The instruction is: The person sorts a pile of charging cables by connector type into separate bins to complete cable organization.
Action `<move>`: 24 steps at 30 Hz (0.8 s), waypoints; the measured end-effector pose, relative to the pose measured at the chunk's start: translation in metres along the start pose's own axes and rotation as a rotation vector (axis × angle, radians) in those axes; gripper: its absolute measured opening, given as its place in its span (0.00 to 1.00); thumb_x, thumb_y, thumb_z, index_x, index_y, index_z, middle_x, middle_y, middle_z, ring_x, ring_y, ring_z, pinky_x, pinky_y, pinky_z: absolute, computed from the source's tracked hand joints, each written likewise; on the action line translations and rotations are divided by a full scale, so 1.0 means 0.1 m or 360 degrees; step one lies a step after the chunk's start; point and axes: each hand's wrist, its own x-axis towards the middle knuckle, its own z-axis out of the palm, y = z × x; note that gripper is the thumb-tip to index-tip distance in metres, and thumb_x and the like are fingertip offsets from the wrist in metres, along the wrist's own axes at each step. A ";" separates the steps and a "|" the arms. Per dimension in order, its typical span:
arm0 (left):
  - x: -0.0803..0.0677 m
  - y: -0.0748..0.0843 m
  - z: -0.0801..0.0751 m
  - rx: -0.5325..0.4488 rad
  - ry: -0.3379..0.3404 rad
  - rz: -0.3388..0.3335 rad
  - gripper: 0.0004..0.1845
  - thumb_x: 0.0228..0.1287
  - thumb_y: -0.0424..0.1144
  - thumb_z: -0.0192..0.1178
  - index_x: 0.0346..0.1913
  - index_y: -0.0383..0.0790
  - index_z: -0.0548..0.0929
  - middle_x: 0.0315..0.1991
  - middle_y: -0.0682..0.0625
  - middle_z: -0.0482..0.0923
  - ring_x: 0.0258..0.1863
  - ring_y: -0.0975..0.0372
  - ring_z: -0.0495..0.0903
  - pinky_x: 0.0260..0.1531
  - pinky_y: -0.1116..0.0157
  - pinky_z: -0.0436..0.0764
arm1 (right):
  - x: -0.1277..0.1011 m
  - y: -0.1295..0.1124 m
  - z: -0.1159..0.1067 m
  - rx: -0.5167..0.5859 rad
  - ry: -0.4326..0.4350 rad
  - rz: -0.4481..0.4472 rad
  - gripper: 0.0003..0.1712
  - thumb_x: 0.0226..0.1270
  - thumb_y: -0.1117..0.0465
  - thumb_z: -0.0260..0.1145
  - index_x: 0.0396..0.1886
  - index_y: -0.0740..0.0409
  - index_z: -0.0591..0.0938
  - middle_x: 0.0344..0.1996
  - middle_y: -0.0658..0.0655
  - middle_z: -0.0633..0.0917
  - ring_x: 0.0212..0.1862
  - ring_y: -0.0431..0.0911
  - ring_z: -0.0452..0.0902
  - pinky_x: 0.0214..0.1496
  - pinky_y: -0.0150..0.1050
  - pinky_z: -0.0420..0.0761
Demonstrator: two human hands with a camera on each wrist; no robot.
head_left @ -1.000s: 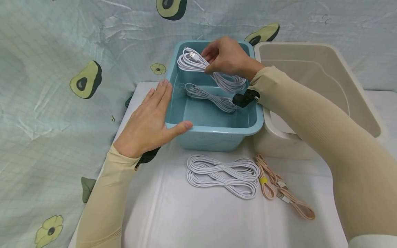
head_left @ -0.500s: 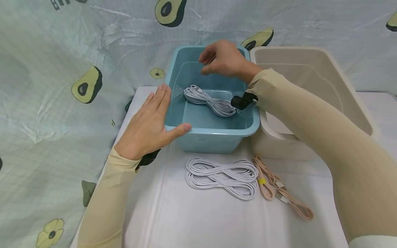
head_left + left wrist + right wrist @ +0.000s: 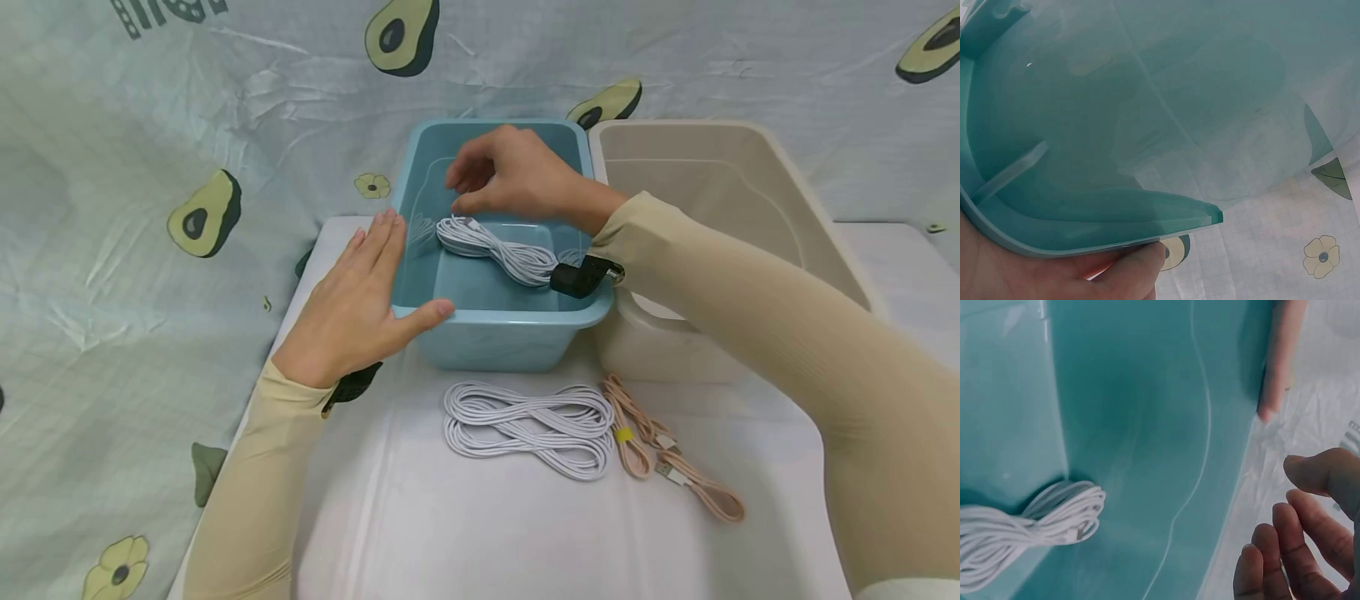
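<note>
Two hands: left hand (image 3: 352, 308) flat against blue bin (image 3: 517, 337), right hand's (image 3: 517, 175) grip loose, empty.

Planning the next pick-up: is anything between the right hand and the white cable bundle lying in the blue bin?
Nothing visible. The right hand, empty, hovers over the white cable bundle inside the blue bin; only air separates them.

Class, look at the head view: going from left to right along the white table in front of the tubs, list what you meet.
Left hand pressed on the blue tub → white cable bundle → pink cable with a yellow tie → right sleeve.
</note>
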 end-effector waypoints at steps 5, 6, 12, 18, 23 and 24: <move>0.01 0.02 0.00 -0.0018 -0.0021 -0.0016 0.58 0.69 0.73 0.53 0.84 0.36 0.43 0.86 0.42 0.40 0.87 0.52 0.42 0.88 0.54 0.43 | -0.10 -0.05 0.00 0.0033 0.0004 -0.0053 0.15 0.67 0.56 0.73 0.52 0.53 0.87 0.48 0.53 0.89 0.50 0.42 0.83 0.57 0.37 0.84; 0.01 0.02 0.00 -0.0021 -0.0023 -0.0019 0.58 0.69 0.73 0.53 0.84 0.37 0.42 0.86 0.42 0.39 0.87 0.52 0.41 0.88 0.54 0.43 | -0.12 -0.06 -0.01 0.0041 0.0008 -0.0067 0.15 0.67 0.56 0.73 0.52 0.53 0.87 0.48 0.53 0.89 0.50 0.42 0.83 0.57 0.37 0.84; 0.01 0.04 -0.01 -0.0045 -0.0029 -0.0012 0.58 0.69 0.73 0.52 0.84 0.37 0.42 0.86 0.42 0.39 0.87 0.52 0.41 0.88 0.53 0.43 | -0.22 -0.13 -0.06 0.0092 0.0064 -0.0154 0.15 0.67 0.57 0.73 0.51 0.54 0.88 0.47 0.53 0.89 0.49 0.41 0.83 0.58 0.36 0.83; -0.01 0.04 -0.02 -0.0047 -0.0027 -0.0024 0.58 0.69 0.73 0.52 0.84 0.36 0.42 0.86 0.42 0.39 0.87 0.50 0.42 0.88 0.52 0.43 | -0.32 -0.24 -0.07 0.0176 0.0061 -0.0216 0.14 0.66 0.58 0.74 0.50 0.54 0.88 0.46 0.52 0.89 0.47 0.39 0.83 0.57 0.33 0.84; -0.01 0.06 -0.02 -0.0046 -0.0040 -0.0019 0.58 0.69 0.73 0.52 0.84 0.36 0.42 0.86 0.42 0.39 0.87 0.50 0.41 0.88 0.51 0.43 | -0.39 -0.29 -0.04 0.0184 0.0015 -0.0227 0.12 0.67 0.57 0.73 0.49 0.53 0.88 0.45 0.51 0.89 0.46 0.39 0.83 0.55 0.32 0.84; 0.00 0.07 -0.02 -0.0045 -0.0043 -0.0015 0.58 0.70 0.73 0.52 0.84 0.36 0.42 0.86 0.42 0.39 0.87 0.50 0.41 0.88 0.51 0.43 | -0.40 -0.29 -0.04 0.0178 0.0012 -0.0233 0.12 0.68 0.57 0.73 0.48 0.53 0.88 0.45 0.51 0.89 0.46 0.38 0.83 0.55 0.32 0.84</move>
